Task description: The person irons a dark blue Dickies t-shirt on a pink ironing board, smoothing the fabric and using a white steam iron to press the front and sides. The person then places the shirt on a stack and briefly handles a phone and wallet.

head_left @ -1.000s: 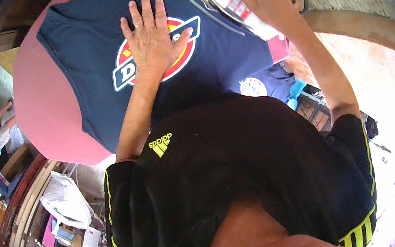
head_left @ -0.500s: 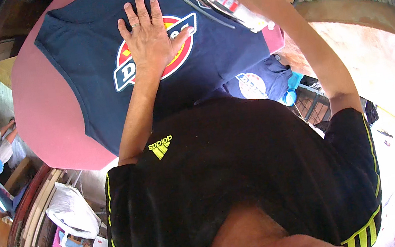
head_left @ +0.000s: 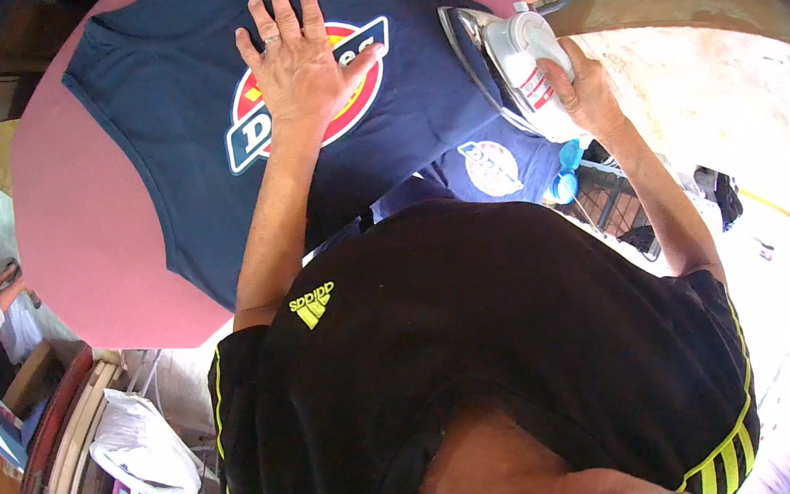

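Spreads the left hand flat across the round print of the navy shirt; curls the right hand round the white iron, at the shirt's right edge. Cannot confirm contact between iron and cloth. Probably best to tension the fabric gently, glide evenly and steer clear of fingers and print. Note the pink surface underneath, another navy garment at lower right.

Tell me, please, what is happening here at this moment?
A person is at a pink padded board with a navy shirt spread over it. The left hand lies flat, fingers spread, on the shirt's colourful printed design. The right hand grips a white iron at the shirt's right side; whether it touches the cloth is unclear. Another navy garment shows below the iron.
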The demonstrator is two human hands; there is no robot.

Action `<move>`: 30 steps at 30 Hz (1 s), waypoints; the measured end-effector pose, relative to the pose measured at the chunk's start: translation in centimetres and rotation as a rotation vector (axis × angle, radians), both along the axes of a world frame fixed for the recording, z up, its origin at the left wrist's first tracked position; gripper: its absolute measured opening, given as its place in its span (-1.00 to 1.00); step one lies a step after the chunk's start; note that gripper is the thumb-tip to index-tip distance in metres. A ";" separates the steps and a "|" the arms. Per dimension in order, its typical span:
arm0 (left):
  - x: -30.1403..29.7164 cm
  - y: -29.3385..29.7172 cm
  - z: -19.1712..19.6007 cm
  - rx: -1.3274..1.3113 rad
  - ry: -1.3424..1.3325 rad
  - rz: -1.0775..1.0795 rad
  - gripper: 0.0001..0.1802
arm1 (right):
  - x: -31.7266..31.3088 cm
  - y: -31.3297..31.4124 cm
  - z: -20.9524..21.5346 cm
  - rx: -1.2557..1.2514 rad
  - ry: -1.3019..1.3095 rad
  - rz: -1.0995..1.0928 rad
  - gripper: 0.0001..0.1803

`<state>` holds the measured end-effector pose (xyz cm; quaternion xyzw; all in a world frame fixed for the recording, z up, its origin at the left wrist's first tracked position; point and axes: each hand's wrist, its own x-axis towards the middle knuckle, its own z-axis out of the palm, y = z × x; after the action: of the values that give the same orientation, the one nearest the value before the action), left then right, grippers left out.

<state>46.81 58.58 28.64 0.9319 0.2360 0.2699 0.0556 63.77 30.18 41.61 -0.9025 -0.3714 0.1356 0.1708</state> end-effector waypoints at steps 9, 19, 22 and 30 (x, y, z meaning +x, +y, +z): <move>-0.4 -0.4 1.5 0.002 0.047 -0.003 0.01 | 0.6 -1.4 -0.1 0.084 0.026 0.075 -0.50; -1.4 -2.7 2.4 0.027 -0.002 0.004 0.01 | 1.5 -2.4 -0.3 0.113 0.156 0.279 -0.51; -3.4 -8.9 2.0 0.022 0.150 -0.013 -0.09 | 1.6 -2.9 -0.6 0.093 0.190 0.372 -0.57; -11.1 -20.2 0.8 -0.364 0.158 -0.290 -0.28 | -0.6 0.4 -0.4 0.045 0.346 0.578 -0.57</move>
<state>35.76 38.34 29.42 0.9488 0.1482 0.1386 0.2422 63.18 30.58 41.25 -0.7195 -0.5802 0.3216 0.2057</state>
